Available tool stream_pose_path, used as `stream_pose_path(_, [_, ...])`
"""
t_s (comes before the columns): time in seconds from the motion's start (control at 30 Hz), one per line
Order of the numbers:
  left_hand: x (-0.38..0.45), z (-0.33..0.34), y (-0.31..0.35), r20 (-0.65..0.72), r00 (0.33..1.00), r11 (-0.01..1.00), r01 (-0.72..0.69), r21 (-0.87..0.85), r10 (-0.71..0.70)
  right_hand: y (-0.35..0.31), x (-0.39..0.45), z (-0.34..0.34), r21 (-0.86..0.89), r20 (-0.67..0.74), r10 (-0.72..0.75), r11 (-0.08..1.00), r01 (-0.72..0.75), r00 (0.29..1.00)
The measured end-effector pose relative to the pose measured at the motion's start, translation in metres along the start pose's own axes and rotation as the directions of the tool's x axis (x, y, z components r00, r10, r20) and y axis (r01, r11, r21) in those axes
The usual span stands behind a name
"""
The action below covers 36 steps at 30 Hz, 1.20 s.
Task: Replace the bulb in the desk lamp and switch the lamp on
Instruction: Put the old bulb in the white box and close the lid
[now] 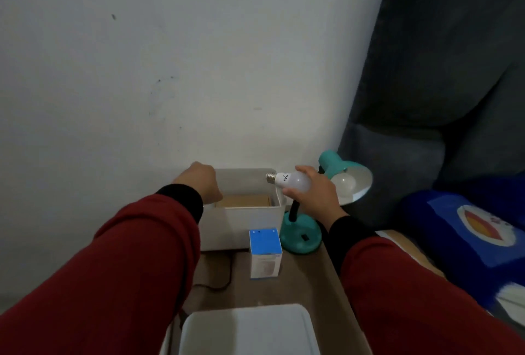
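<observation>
From the head view, the right hand (314, 195) was wrapped around a white frosted bulb (292, 180), metal screw base pointing left, just beside the teal gooseneck desk lamp (302, 236); the left hand (203, 184) was curled closed at the open white box's (244, 224) rim; whether it gripped anything, I couldn't tell.

lamp (301, 236) right of open box (244, 224), carton (265, 252) in front

The held bulb (289, 181) bears small black markings, too blurred to read; nothing else carries legible text.
</observation>
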<state>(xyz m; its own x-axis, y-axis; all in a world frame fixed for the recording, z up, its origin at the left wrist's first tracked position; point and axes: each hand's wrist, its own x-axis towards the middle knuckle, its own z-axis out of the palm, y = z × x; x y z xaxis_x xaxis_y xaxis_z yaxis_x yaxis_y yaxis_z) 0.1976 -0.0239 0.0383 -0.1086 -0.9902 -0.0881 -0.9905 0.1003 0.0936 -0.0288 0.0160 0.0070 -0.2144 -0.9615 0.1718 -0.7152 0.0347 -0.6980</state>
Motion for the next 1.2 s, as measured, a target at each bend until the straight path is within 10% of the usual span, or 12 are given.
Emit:
stream_pose_path(0.57, [0.124,0.083,-0.03,0.178,0.983,0.999,0.041,-0.013,-0.038,0.008,0.111,0.12,-0.032,0.419,0.13,0.991,-0.129,0.899])
stream_pose_path(1.2, [0.125,0.089,-0.026,0.202,0.979,0.999,0.035,0.008,-0.036,-0.017,0.118,0.111,-0.59,0.501,0.186,0.788,0.176,0.845])
